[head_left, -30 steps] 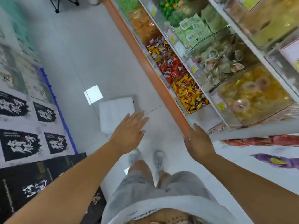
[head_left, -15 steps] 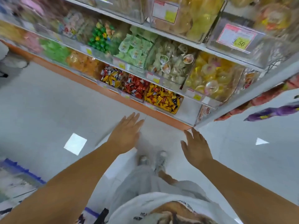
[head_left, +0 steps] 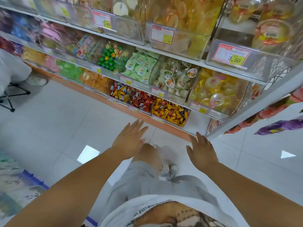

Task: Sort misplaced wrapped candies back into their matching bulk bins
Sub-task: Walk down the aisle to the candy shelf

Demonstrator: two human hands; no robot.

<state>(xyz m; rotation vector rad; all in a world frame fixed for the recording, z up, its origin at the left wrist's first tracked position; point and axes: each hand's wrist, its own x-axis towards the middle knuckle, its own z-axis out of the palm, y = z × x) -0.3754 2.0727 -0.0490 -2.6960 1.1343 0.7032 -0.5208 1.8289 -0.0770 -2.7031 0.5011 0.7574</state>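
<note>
The left hand (head_left: 129, 140) is being held out flat above the white floor (head_left: 65, 122), with the fingers straight and a little spread, and nothing is being gripped by it. The right hand (head_left: 202, 151) is being held in the same way, well apart from the left, spread and empty. The wrapped candies (head_left: 168, 110) are being kept in three clear bins on the lowest shelf (head_left: 196, 122), ahead of both hands and not touched: a mixed bin (head_left: 121, 97), a red bin (head_left: 143, 106) just beside it, and a yellow bin (head_left: 173, 118) at the right. Some red wrappers are being seen among the yellow ones. Above them, jelly cups (head_left: 173, 79) are being displayed in bigger bins, and a price tag (head_left: 232, 55) reading 3.50 is being carried on an upper one.
</note>
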